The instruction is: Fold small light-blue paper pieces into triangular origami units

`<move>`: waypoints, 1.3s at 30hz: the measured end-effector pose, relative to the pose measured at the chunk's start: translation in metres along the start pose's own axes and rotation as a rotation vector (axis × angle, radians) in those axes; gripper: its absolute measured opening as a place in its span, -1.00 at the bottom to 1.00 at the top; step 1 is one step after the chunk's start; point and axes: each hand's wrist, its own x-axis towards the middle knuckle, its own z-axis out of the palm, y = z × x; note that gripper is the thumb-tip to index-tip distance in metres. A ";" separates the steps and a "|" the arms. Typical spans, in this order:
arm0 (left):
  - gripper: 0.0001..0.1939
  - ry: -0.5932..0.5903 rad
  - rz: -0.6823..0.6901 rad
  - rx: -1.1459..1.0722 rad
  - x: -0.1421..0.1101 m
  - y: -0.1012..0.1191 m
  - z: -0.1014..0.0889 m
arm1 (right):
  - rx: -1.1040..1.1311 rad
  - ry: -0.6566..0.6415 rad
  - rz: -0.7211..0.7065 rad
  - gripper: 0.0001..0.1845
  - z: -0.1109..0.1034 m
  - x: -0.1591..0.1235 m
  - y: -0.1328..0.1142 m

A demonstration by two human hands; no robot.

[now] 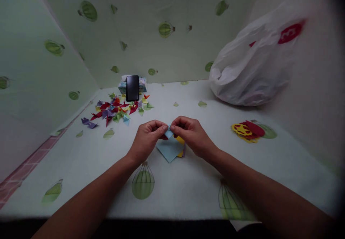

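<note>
1. Light-blue square paper sheet (pixel 169 149) lies mid-bench, on a small stack of coloured sheets; I see its top corner lifted.
2. My left hand (pixel 147 138) and right hand (pixel 191 134) meet over it, fingers pinched shut on that blue corner.
3. Folded paper pieces (pixel 115 109) lie scattered far left, before a black phone (pixel 132 87).
4. A white plastic bag (pixel 253 59) sits far right.

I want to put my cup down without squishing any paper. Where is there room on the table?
Bare patches lie between the right hand and the red and yellow paper stack, and nearer, left of the left hand. It is crowded by the folded paper pieces, the phone and the plastic bag.
</note>
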 end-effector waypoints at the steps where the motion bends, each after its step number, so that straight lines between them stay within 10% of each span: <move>1: -0.78 -0.004 -0.007 -0.004 0.000 0.000 0.000 | 0.010 -0.005 0.006 -0.80 0.000 0.000 0.000; 39: -0.78 -0.047 0.013 0.013 0.001 0.001 -0.003 | 0.194 -0.069 0.053 -0.80 -0.002 0.002 0.002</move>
